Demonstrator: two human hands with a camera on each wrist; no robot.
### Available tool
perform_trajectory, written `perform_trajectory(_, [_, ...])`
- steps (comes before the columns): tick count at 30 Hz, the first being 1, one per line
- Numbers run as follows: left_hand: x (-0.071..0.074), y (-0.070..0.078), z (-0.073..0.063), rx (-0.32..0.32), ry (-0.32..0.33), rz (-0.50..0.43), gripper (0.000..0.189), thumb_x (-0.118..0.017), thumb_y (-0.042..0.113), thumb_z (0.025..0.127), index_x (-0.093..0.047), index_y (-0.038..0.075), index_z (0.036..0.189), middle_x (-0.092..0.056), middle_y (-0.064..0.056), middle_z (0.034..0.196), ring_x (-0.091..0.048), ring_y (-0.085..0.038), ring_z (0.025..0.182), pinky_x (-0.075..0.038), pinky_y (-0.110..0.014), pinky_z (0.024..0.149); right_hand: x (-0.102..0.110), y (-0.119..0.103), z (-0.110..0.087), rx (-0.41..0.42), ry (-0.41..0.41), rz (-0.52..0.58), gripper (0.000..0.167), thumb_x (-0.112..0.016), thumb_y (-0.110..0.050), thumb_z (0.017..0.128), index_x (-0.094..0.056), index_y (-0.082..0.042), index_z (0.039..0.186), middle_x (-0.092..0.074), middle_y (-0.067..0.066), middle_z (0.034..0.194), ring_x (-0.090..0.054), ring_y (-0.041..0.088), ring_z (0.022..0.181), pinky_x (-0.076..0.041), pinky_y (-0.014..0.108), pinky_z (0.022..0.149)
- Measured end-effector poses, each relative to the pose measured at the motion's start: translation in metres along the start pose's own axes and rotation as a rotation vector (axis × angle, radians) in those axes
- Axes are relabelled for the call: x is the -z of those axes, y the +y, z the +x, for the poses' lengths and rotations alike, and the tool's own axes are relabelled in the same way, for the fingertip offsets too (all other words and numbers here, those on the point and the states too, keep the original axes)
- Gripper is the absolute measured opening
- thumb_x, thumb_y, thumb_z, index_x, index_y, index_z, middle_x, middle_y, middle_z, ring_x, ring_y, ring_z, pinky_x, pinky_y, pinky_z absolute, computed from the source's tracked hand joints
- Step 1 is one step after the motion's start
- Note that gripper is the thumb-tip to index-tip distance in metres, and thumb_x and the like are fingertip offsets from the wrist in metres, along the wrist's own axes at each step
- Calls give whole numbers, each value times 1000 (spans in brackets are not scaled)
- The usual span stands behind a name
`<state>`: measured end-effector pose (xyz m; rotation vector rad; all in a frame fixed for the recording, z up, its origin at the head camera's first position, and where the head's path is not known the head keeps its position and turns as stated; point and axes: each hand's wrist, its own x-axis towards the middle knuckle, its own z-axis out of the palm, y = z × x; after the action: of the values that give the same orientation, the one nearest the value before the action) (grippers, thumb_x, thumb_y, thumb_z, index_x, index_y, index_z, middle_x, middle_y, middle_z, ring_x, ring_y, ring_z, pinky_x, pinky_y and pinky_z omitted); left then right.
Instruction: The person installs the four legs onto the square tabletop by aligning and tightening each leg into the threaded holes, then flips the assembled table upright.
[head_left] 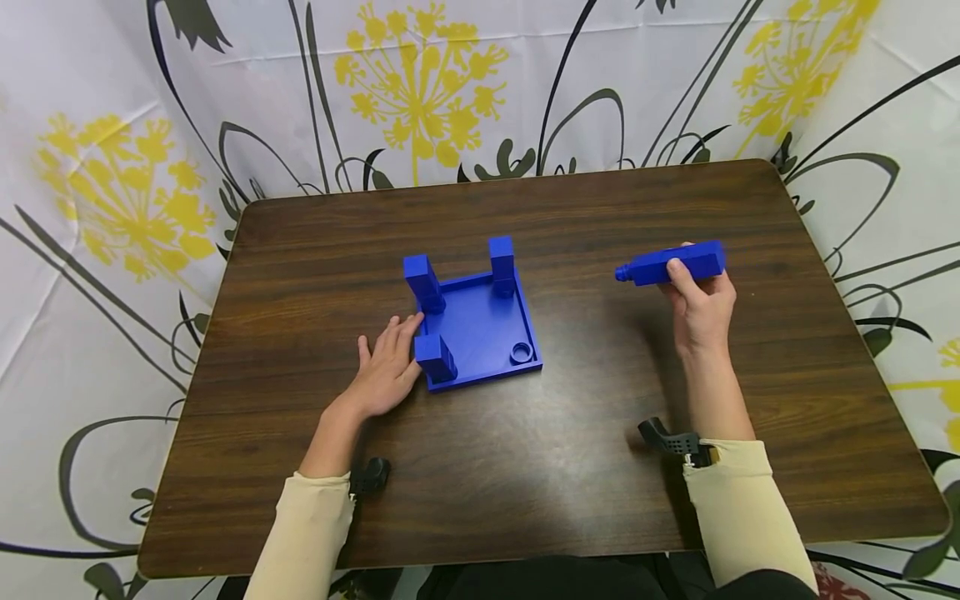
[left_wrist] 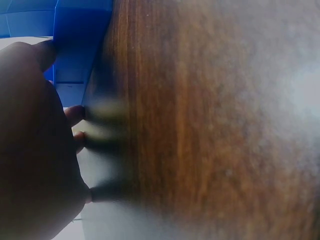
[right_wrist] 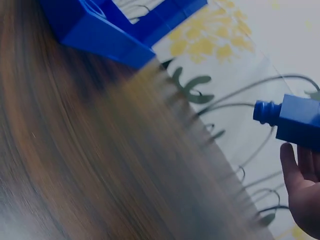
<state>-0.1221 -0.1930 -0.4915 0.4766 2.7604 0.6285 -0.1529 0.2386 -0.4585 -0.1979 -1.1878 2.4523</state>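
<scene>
My right hand [head_left: 705, 315] grips a blue square table leg [head_left: 686, 262] above the right part of the table. The threaded end [right_wrist: 265, 113] of this leg points left, toward a shallow blue square tabletop piece [head_left: 487, 321]. That piece lies with its raised rim upward, three blue legs standing in its corners: back left [head_left: 423, 283], back right [head_left: 502, 267] and front left [head_left: 435, 358]. In its front right corner is a round socket [head_left: 521, 353]. With fingers spread, my left hand [head_left: 384, 373] rests against the left side of the piece, near the front left leg.
All this is on a dark brown wooden table [head_left: 585, 467] with rounded corners. A floral curtain [head_left: 465, 83] hangs behind and at both sides. Black wrist mounts [head_left: 671, 440] stick out at both sleeves.
</scene>
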Motion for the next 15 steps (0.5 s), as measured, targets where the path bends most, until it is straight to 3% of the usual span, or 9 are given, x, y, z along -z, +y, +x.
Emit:
perform_trajectory(5, [1,0,0,2,-7,3,62,-34,39,105,-6,23,158,-15,-14,162,-3,-33,149,8,-70,106,-15,6,-9,-40,-138,-100,29,-72,1,86,-64,2,114,-61,14,103,-62,23,93,-54,32,79])
perform_trajectory(9, [1,1,0,-1,-1,-4,62,-34,38,105,-6,22,158,-15,-14,161,-2,-34,149,8,-70,105,-28,12,-17,-40,-269,-289,28,-69,1,88,-64,1,116,-65,11,106,-63,20,94,-54,29,79])
perform_trajectory(15, [-2,-2,1,-8,12,-16,62,-31,43,105,-6,23,158,-15,-15,161,-3,-34,149,8,-70,105,-45,25,-29,-7,-466,-570,38,-70,3,87,-58,12,122,-67,12,112,-64,18,96,-51,26,84])
